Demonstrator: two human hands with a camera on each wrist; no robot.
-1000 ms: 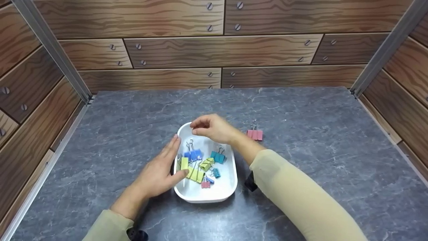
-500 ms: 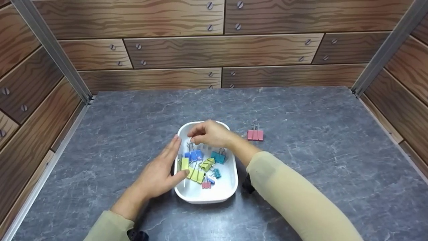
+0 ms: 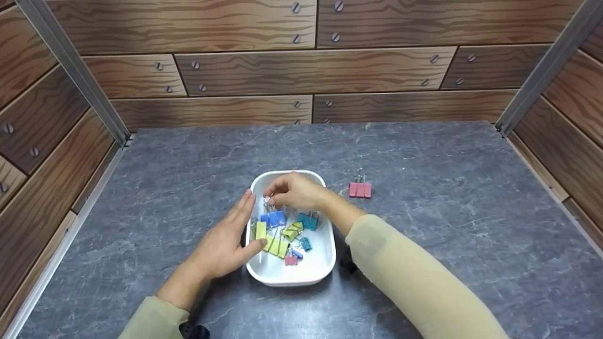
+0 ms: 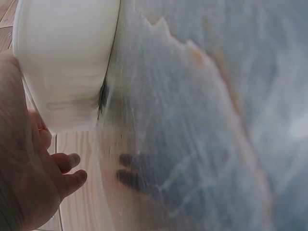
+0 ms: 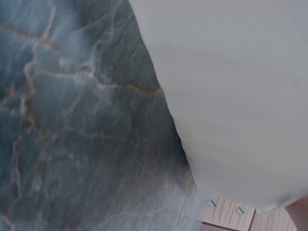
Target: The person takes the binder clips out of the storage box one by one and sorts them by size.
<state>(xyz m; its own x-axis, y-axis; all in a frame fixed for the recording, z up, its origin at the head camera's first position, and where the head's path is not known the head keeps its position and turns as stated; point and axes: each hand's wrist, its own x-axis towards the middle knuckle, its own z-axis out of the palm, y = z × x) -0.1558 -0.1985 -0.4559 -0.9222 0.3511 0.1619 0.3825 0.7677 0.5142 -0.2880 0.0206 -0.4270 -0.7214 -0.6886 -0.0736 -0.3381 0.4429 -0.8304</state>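
At frame centre our right hand [image 3: 296, 192] pinches the wire handles of the blue binder clip [image 3: 272, 218] in the white dish [image 3: 325, 263], left hand [image 3: 225, 240] flat-fingered against its left wall; we'd lift straight up, dish braced, clearing neighbouring clips.

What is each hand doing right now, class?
Left hand: open, steadying the white dish.
Right hand: pinching the blue binder clip by its wire handles.
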